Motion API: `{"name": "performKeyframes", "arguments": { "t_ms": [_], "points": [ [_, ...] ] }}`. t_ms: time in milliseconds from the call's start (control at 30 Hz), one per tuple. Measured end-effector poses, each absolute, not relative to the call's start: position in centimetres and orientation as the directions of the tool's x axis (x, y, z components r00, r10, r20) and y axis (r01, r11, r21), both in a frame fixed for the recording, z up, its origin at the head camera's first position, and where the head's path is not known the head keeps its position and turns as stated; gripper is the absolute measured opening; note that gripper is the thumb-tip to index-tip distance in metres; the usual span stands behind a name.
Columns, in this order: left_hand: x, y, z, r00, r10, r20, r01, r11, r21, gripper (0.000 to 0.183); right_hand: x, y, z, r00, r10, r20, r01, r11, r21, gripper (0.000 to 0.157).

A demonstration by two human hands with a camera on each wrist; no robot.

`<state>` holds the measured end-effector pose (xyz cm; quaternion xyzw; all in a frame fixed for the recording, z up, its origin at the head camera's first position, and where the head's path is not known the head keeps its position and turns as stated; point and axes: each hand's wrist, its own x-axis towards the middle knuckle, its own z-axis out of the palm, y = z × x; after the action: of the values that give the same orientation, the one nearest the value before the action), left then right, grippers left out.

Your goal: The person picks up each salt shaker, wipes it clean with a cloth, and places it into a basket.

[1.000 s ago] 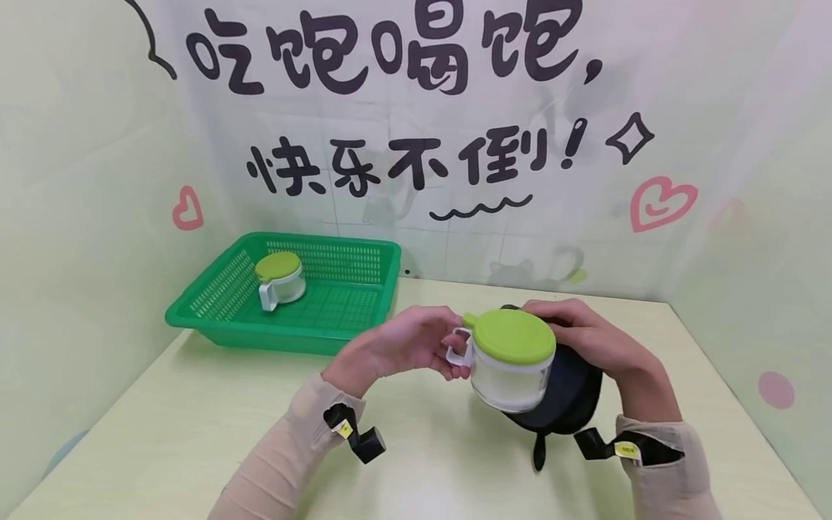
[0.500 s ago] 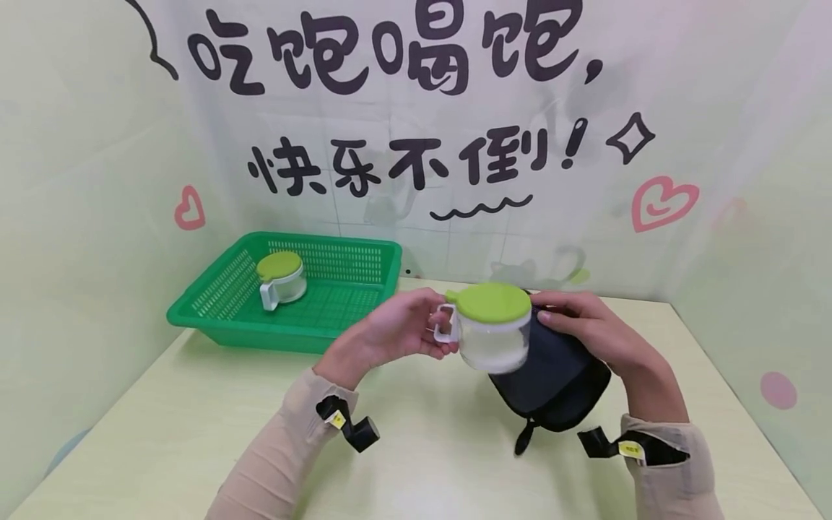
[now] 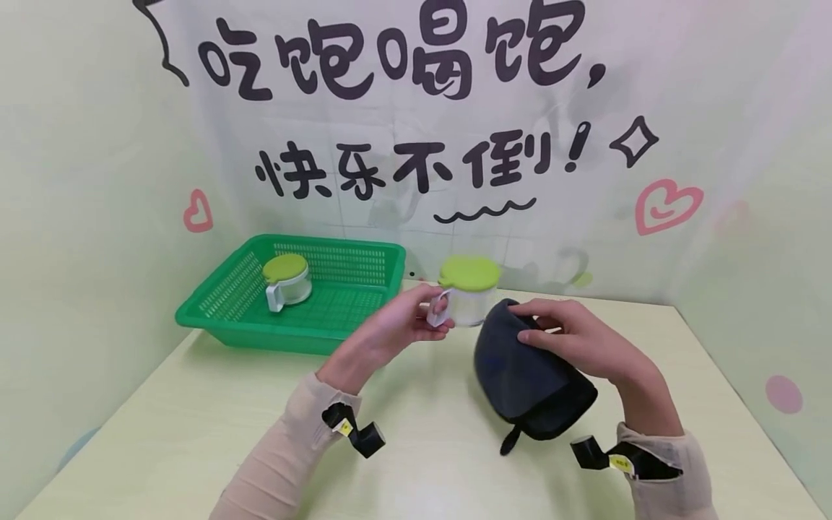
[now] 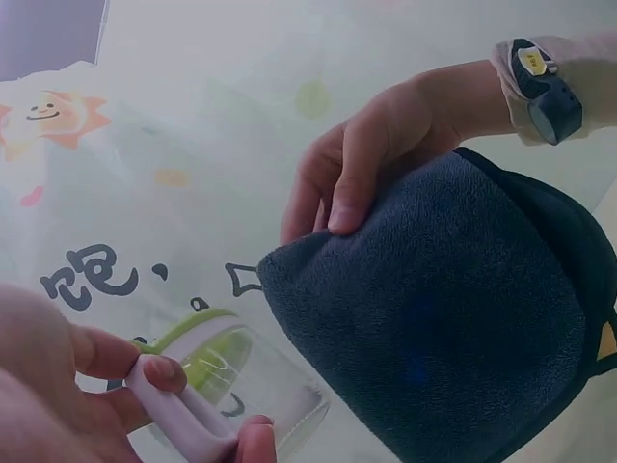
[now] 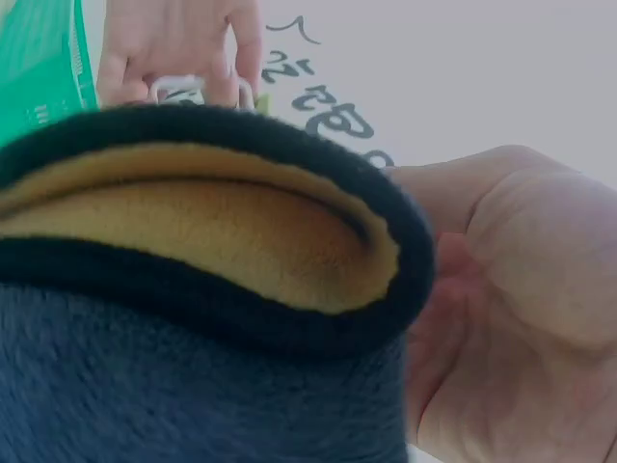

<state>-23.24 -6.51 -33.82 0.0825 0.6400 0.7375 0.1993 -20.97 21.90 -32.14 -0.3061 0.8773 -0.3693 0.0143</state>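
Note:
A clear seasoning jar (image 3: 469, 276) with a green lid and white handle is held up, upright, beyond the middle of the table. My left hand (image 3: 408, 312) grips it by the handle (image 4: 183, 410). To the jar's right, my right hand (image 3: 578, 339) pinches a dark blue plush mitt (image 3: 520, 368) near its upper end. The mitt slants down toward me and has a black cuff with a hanging loop. Its cuff gapes in the right wrist view, showing a yellow lining (image 5: 212, 217). In the head view, jar and mitt lie very close; whether they touch, I cannot tell.
A green plastic basket (image 3: 279, 336) stands at the back left of the pale table (image 3: 416, 440). Inside it sits a second green-lidded jar (image 3: 287, 280). A printed white cloth (image 3: 390, 130) hangs behind the table, and pale walls close in both sides.
The left hand has carried the jar away from me and slightly left, clear of its place in front of the mitt. The right hand keeps hold of the mitt, which now shows more fully.

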Motion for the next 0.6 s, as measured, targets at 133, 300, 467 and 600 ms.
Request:
{"name": "performKeyframes", "arguments": {
  "t_ms": [133,300,467,600],
  "points": [
    [-23.3,-6.9,-33.9,-0.929,0.349,-0.123,-0.17,-0.109,0.979,0.029,-20.5,21.4,-31.9,-0.798,-0.568,0.203,-0.533,0.508,-0.677,0.041],
    [-23.6,-8.3,-33.3,-0.955,0.268,-0.128,-0.167,-0.129,0.978,0.029,-20.4,21.2,-31.8,-0.813,-0.545,0.204,-0.524,0.532,-0.666,0.041],
    [-24.1,-10.9,-32.3,-0.971,0.205,-0.12,-0.147,-0.12,0.982,0.028,-20.3,21.9,-31.4,-0.838,-0.51,0.192,-0.494,0.562,-0.663,0.043],
    [-25.3,-13.6,-31.7,-0.975,0.137,-0.173,-0.19,-0.12,0.974,0.022,-20.3,22.4,-31.2,-0.839,-0.507,0.196,-0.492,0.556,-0.669,0.044]
  ]
}}
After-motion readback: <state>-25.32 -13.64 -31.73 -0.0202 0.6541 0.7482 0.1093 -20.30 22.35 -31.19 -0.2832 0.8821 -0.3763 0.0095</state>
